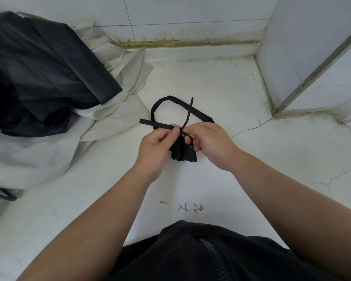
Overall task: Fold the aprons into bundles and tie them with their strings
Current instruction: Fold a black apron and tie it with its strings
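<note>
Mid-frame, my left hand (158, 142) and right hand (209, 142) pinch the crossed strings (154, 123) atop the small black apron bundle (183, 154) over the worktop (251, 159); I judge the knot half-made, needing both ends pulled snug.

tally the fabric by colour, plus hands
Black bundle, string pinched: 1
Black heap, pieces inseparable: 1
Black strap, left edge: 1
White heap: 1
Hands: 2 (left hand, right hand)
Total: 6
</note>
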Demonstrator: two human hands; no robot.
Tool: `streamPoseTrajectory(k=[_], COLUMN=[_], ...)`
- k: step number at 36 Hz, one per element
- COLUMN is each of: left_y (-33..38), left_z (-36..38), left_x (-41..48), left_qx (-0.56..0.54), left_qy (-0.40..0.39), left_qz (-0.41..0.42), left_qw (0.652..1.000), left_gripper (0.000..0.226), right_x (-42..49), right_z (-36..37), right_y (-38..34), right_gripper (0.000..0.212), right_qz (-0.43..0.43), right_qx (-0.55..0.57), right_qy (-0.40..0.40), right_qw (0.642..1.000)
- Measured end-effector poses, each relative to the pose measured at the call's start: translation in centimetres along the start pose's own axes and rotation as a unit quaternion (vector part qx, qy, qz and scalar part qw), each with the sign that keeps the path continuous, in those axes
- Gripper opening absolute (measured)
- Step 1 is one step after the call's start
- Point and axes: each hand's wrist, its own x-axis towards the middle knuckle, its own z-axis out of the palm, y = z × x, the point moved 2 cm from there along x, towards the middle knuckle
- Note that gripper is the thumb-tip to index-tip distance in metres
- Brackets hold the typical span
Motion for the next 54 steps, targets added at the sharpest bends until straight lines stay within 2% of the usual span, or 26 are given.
streamPoseTrajectory(k=[2,5,9,16,18,23,26,28,32,36,41,47,50,54], left_y=[-0.1,0.2,0.5,0.6,0.5,0.5,0.3,0.2,0.2,-0.2,-1.1,-1.6,-2.0,-2.4], left_z=[0.1,0.2,0.0,-0.3,-0.2,-0.3,-0.3,-0.2,0.0,0.0,-0.4,-0.5,-0.5,-0.2], left_x=[0.1,0.0,0.0,0.1,0.0,0.0,-0.2,-0.4,-0.9,-1.1,-1.1,-1.1,-1.1,-1.1], left_qx=[-0.01,0.023,0.05,0.017,0.005,-0.029,-0.026,-0.025,-0.004,-0.002,-0.046,-0.03,-0.038,-0.062], left_qy=[-0.029,-0.068,-0.093,-0.101,-0.095,-0.075,-0.062,-0.056,-0.032,0.0,0.045,0.077,0.108,0.135], left_qz=[-0.006,0.007,0.024,-0.008,-0.014,-0.015,-0.01,-0.002,0.015,0.016,-0.018,-0.027,-0.033,-0.043], left_qw=[1.0,0.997,0.994,0.995,0.995,0.997,0.998,0.998,0.999,1.0,0.998,0.996,0.993,0.988], left_gripper=[0.016,0.017,0.018,0.016,0.015,0.014,0.015,0.021,0.016,0.019,0.015,0.013,0.019,0.025], right_x=[0.2,0.2,0.3,0.4,0.5,0.5,0.4,0.3,-0.1,-0.1,-0.3,-0.6,-0.8,-0.7], right_z=[-0.2,-0.7,-0.8,-0.6,-0.4,-0.2,-0.4,-0.4,0.1,0.3,0.4,0.1,0.0,0.6], right_y=[0.1,0.2,0.3,0.0,0.0,0.4,0.6,0.8,1.8,1.9,2.0,2.6,2.7,3.1], right_gripper=[0.024,0.029,0.019,0.008,0.013,0.019,0.018,0.016,0.01,0.025,0.021,0.019,0.023,0.024], right_qz=[0.017,-0.009,0.0,-0.018,-0.026,0.007,0.025,0.02,0.011,0.004,-0.03,-0.036,-0.037,-0.029], right_qx=[0.034,-0.011,-0.014,-0.096,-0.092,0.003,0.1,0.158,0.232,0.285,0.224,0.199,0.111,0.058], right_qy=[0.011,0.01,-0.021,-0.047,-0.04,-0.039,-0.027,-0.009,0.049,0.07,0.087,0.175,0.195,0.195], right_qw=[0.999,1.0,1.0,0.994,0.995,0.999,0.994,0.987,0.971,0.956,0.97,0.964,0.974,0.979])
